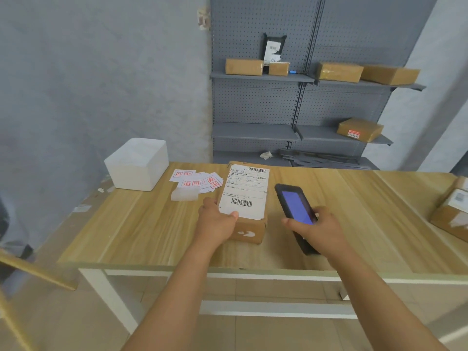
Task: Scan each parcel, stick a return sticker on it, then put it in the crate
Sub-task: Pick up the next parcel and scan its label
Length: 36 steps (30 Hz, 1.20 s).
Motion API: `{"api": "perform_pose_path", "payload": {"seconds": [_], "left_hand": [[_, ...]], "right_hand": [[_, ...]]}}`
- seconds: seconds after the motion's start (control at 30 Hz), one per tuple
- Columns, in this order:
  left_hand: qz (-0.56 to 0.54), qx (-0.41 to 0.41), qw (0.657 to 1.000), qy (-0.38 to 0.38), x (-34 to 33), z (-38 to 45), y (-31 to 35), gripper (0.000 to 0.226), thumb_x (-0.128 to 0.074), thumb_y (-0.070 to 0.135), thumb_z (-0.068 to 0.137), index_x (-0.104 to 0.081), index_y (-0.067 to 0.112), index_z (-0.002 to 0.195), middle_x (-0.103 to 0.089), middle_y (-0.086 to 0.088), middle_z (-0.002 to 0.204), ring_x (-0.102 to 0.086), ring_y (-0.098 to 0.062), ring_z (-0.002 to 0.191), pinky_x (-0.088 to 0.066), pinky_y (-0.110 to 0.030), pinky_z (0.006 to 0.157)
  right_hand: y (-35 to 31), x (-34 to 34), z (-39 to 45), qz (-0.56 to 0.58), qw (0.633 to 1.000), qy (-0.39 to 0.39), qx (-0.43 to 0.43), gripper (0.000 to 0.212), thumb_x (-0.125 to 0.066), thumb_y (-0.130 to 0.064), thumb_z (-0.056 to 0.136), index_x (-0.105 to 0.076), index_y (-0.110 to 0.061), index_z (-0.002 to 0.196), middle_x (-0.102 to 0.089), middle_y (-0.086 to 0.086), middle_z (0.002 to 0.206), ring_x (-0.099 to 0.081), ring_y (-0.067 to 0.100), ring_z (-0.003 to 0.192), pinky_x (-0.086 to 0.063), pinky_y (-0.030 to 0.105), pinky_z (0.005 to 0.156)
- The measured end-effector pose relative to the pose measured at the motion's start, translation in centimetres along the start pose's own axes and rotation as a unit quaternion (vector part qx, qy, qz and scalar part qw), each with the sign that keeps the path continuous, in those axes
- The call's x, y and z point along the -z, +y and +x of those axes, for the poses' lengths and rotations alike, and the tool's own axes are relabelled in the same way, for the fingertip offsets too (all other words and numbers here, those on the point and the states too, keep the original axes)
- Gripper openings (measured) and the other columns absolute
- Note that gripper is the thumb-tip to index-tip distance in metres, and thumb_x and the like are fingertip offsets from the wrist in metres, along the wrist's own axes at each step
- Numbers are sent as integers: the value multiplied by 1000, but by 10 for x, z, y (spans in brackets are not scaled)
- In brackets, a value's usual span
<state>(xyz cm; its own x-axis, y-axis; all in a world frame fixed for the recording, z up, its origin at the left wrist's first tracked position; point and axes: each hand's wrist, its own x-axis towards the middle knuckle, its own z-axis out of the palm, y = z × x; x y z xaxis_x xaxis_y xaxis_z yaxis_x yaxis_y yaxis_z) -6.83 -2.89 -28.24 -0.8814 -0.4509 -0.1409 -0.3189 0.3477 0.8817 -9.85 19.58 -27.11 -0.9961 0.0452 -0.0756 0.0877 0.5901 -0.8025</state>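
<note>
Parcel (249,211): brown cardboard box, rectangular, flat on the wooden table (141,224), near its front edge. White shipping label (244,192) covers most of the top, two barcodes, near corner of the label lifting slightly; white logo on the near side face. Left hand (216,221) grips the parcel's near-left corner, thumb on the label, fingers curled down the left side. Right hand (317,229) clenched round a black handheld scanner (296,206), just right of the parcel, not touching it; screen lit blue, facing up, top end pointing away and tilted toward the box. Beyond the left fingertips: loose pile of white return stickers (195,181) with red print, some overlapping, one edge against the parcel's far-left side; a small translucent block (184,194) in front of them. Further left, white foam box (138,164), matte, rounded corners, at the table's far-left corner. Right of the scanner hand the wood-grain top is bare up to more cardboard parcels (453,211) at the right edge. Behind: grey pegboard shelving (278,107) holding taped cartons.
</note>
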Motion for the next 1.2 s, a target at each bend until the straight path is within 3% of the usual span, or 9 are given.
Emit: {"api": "perform_pose_path", "payload": {"seconds": [0.07,0.23,0.33,0.47,0.67,0.83,1.03,1.2], "left_hand": [[-3,2,1000,5,-1,2,2,59,-65,26,87,-34,15,135,-49,-5,135,-54,-22,113,-44,-31,81],[-9,-6,999,37,-6,1,5,55,-65,25,87,-37,12,133,-54,-8,129,-57,-23,108,-43,-29,76],[-8,-23,999,47,-8,0,4,48,-65,23,86,-41,12,126,-59,-6,123,-54,-17,94,-40,-26,72],[-3,-22,999,34,-6,3,5,50,-64,21,87,-38,11,128,-58,-6,125,-58,-22,105,-42,-27,75],[4,-15,999,28,-5,3,5,56,-65,21,88,-34,12,133,-57,-5,127,-57,-22,112,-43,-20,66],[5,-19,999,28,-5,3,2,54,-65,22,88,-35,13,132,-55,-7,129,-57,-24,113,-46,-26,74],[7,-19,999,27,-5,4,3,54,-65,22,88,-35,11,131,-54,-7,131,-56,-25,114,-44,-29,78],[4,-19,999,28,-6,3,2,51,-65,21,88,-36,11,129,-56,-7,129,-57,-23,111,-42,-24,69]], "right_hand": [[-22,8,-1,-17,999,-14,35,68,-80,-54,59,-46,-22,107,-53,1,102,-60,16,81,-48,26,55],[-59,24,-9,-145,987,-19,68,69,-78,-61,54,-46,-22,102,-45,-2,98,-55,17,85,-53,36,72],[-65,30,-11,-169,983,-38,55,70,-75,-64,53,-45,-23,101,-43,-2,99,-52,14,83,-49,32,67],[-64,33,-12,-221,972,-65,43,71,-72,-66,55,-45,-21,104,-42,-1,102,-50,10,78,-46,28,62],[-67,36,-15,-231,968,-84,42,72,-71,-67,55,-48,-20,104,-50,2,101,-56,16,83,-50,29,64],[-76,42,-16,-219,972,-64,48,72,-70,-67,54,-48,-18,101,-51,2,101,-55,16,84,-45,28,61],[-82,47,-16,-246,967,-62,36,60,-69,-70,55,-45,-21,79,-51,1,93,-54,12,74,-41,26,54],[-81,49,-16,-241,968,-64,37,60,-68,-71,55,-47,-21,79,-53,0,87,-55,11,71,-39,25,52]]}}
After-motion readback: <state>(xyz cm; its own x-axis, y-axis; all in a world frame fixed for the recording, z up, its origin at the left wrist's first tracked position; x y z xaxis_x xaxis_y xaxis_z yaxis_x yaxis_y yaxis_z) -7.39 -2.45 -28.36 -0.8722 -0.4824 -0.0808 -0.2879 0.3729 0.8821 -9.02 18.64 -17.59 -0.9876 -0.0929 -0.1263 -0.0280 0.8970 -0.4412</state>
